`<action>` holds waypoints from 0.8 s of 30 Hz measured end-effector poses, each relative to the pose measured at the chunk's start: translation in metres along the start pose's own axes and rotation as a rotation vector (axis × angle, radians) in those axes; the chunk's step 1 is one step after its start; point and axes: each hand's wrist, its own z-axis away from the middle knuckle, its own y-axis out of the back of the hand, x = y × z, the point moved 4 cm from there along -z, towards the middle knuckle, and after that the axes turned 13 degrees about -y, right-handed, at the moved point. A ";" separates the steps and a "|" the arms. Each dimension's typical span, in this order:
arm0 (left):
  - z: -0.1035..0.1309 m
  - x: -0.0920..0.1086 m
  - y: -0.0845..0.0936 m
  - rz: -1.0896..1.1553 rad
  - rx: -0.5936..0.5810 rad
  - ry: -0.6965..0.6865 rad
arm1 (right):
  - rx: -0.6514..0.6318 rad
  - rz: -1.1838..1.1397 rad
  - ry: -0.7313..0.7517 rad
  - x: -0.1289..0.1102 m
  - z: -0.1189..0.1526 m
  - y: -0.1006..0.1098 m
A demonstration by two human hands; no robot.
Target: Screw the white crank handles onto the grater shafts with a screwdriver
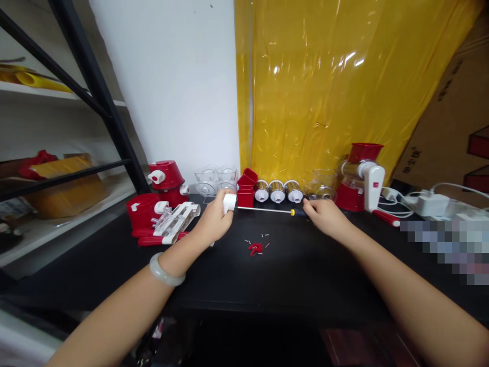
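Observation:
Closed around a small white plastic part (pixel 229 202) is my left hand (pixel 217 216), with a pale bangle on its wrist. My right hand (pixel 320 213) grips the dark handle of a screwdriver (pixel 263 209), whose long thin shaft points left. Its tip meets or sits just beside the white part; I cannot tell which. Below, on the black table (pixel 305 275), lie small red pieces (pixel 255 248) with several screws (pixel 267 245) scattered around them. Red square parts (pixel 246 188) stand just behind the shaft.
Three drum graters (pixel 277 191) line the back, near clear plastic hoppers (pixel 216 181). Red bodies (pixel 167 176) and white crank handles (pixel 183 219) are at left. An assembled red-and-white rotary grater (pixel 359 178), chargers with cables (pixel 431 204) and a blurred patch (pixel 451 244) are at right.

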 end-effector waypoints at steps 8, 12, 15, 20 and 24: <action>-0.002 -0.017 -0.003 0.320 0.025 0.254 | 0.467 0.144 0.239 -0.017 0.023 0.013; -0.002 -0.015 -0.007 0.566 -0.124 0.413 | 0.636 0.073 0.404 -0.022 0.033 0.024; -0.001 -0.013 -0.010 0.674 -0.192 0.495 | 0.608 -0.122 0.397 -0.022 0.031 0.029; 0.000 -0.016 -0.015 0.523 -0.112 0.413 | 0.214 -0.459 -0.116 0.002 0.003 0.010; 0.004 -0.006 -0.015 0.243 -0.098 0.155 | -0.292 -0.604 -0.473 0.026 -0.012 -0.021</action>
